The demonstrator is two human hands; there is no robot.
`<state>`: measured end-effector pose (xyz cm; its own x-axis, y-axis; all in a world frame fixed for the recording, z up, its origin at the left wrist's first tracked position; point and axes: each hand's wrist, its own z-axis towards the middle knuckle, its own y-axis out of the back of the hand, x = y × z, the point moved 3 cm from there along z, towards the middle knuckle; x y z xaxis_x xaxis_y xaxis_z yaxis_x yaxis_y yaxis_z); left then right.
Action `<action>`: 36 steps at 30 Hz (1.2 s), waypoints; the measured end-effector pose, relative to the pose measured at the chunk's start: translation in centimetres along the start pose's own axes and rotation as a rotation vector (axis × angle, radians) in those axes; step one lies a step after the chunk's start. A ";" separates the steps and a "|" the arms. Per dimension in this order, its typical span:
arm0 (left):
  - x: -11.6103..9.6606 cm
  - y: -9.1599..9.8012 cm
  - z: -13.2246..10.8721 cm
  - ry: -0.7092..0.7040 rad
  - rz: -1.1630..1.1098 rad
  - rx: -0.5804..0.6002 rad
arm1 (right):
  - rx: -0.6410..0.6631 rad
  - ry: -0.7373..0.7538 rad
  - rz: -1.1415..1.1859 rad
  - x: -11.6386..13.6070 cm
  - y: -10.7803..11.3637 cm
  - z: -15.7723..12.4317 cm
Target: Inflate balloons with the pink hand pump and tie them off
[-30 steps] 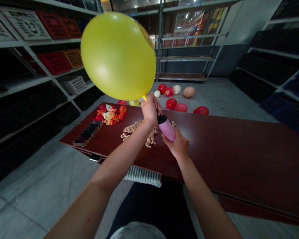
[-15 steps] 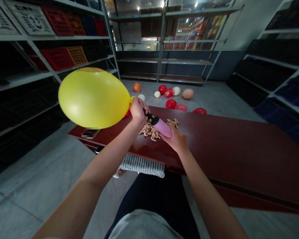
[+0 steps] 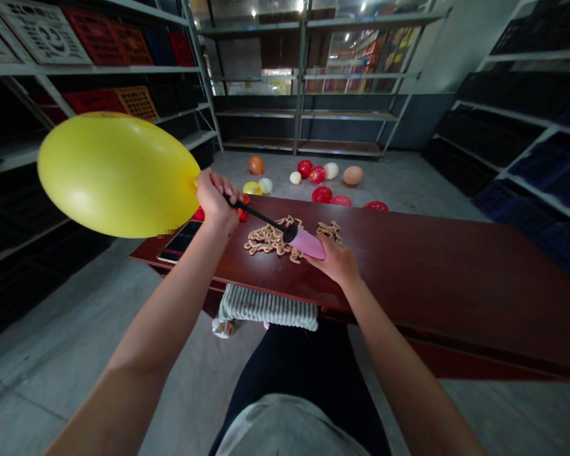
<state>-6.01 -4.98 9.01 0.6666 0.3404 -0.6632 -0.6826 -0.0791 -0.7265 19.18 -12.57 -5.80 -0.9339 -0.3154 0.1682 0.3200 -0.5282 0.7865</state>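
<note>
Head view: above the dark red wooden table (image 3: pixel 432 285), the left hand (image 3: pixel 216 201) clenches an inflated yellow latex balloon (image 3: pixel 116 174) at its neck, with a thin black hose (image 3: pixel 259 217); the right hand (image 3: pixel 335 264) grasps a pink cylindrical hand pump (image 3: pixel 308 243). Inflated red balloons (image 3: pixel 317 175) lie on the floor beyond the table.

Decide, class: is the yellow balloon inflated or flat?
Inflated: the yellow balloon is round and taut, its neck pinched in the left hand, while the right hand holds the pink pump.
</note>
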 end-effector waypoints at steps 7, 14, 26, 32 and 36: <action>-0.4 -3.7 -0.9 -0.065 0.063 0.075 | -0.014 -0.079 -0.005 -0.7 -0.2 -0.1; 3.0 -7.9 -0.8 -0.031 0.097 0.121 | -0.063 -0.125 0.072 -1.7 -0.5 0.2; 14.7 -8.1 -2.1 0.114 0.103 0.139 | -0.212 -0.239 0.015 -2.5 -0.5 0.2; 14.5 -6.1 -1.7 0.167 0.102 0.023 | -0.197 -0.192 -0.016 -2.2 -0.8 0.0; 13.7 -4.3 -1.9 0.173 0.063 -0.057 | -0.200 -0.097 -0.043 -1.8 -0.9 -0.1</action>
<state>6.64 -1.77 2.73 0.6682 0.1671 -0.7249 -0.7096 -0.1497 -0.6886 20.57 -11.63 -6.83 -0.9551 -0.2171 0.2014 0.2961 -0.6883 0.6623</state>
